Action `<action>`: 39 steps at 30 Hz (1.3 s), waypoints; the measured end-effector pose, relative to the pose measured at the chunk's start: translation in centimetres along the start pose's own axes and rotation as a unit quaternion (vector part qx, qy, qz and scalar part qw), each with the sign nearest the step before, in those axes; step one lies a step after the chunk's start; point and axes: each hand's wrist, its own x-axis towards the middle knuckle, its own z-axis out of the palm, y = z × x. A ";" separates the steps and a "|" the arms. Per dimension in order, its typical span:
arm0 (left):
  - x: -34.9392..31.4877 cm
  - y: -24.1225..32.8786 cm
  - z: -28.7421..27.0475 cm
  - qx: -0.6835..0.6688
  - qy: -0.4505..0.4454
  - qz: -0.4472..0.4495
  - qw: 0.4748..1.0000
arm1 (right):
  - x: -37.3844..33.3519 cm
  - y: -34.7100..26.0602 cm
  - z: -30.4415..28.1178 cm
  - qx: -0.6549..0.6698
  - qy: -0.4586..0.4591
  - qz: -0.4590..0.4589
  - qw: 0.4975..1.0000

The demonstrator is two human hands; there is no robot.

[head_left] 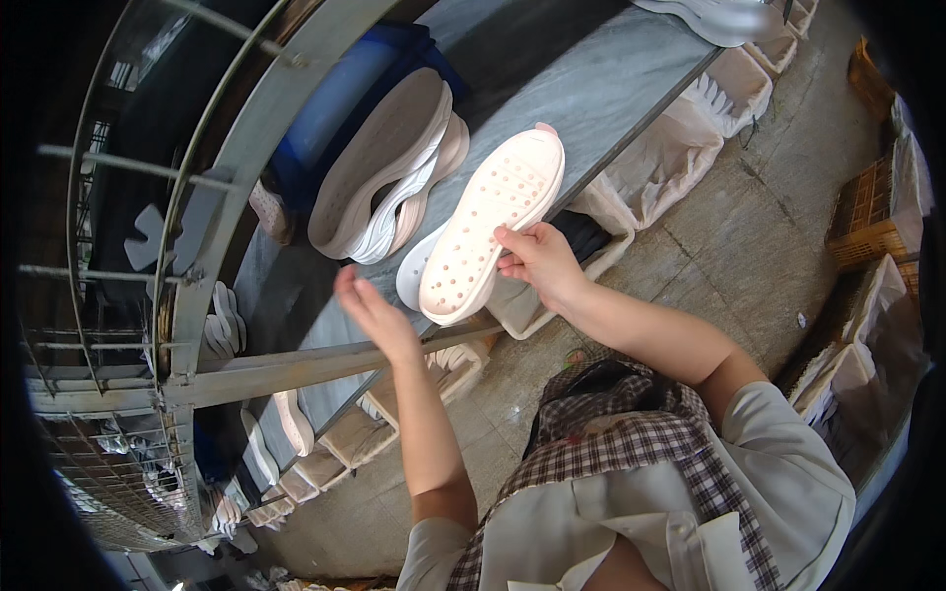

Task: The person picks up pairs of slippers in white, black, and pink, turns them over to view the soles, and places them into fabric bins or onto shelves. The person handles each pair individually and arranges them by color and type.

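Observation:
A cream shoe sole (493, 222), dotted with small pinkish spots, is tilted up over the work table. My right hand (537, 261) grips it at its right edge, thumb on the dotted face. My left hand (374, 313) hovers left of the sole's lower end, apart from it, fingers loosely extended and slightly blurred, holding nothing. Part of another pale sole (409, 271) shows behind the held one. Just beyond my left hand, a stack of white and cream soles (379, 167) leans by a blue bin (345, 89).
The grey table (581, 74) runs diagonally, with white soles (705, 18) at its far end. Lined baskets (670, 163) stand along its near side. A metal frame with wire guards (222, 187) rises at the left. Orange crates (862, 212) stand on the floor at right.

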 end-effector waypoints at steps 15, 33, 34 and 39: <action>14.3 -6.6 -0.3 -0.093 -0.020 -0.489 0.867 | 0.2 -6.2 -3.5 -0.303 -0.257 0.200 0.896; 14.1 -2.1 0.7 -0.269 -0.032 -0.422 0.865 | 14.9 -12.4 4.4 -0.219 -0.111 -0.023 0.969; 14.0 -2.6 0.7 -0.261 -0.039 -0.399 0.878 | 15.1 -12.3 4.2 -0.241 -0.083 -0.020 0.967; 12.5 -6.4 2.2 -0.197 0.037 -0.396 0.896 | 15.3 -11.4 4.2 -0.210 -0.159 0.048 0.964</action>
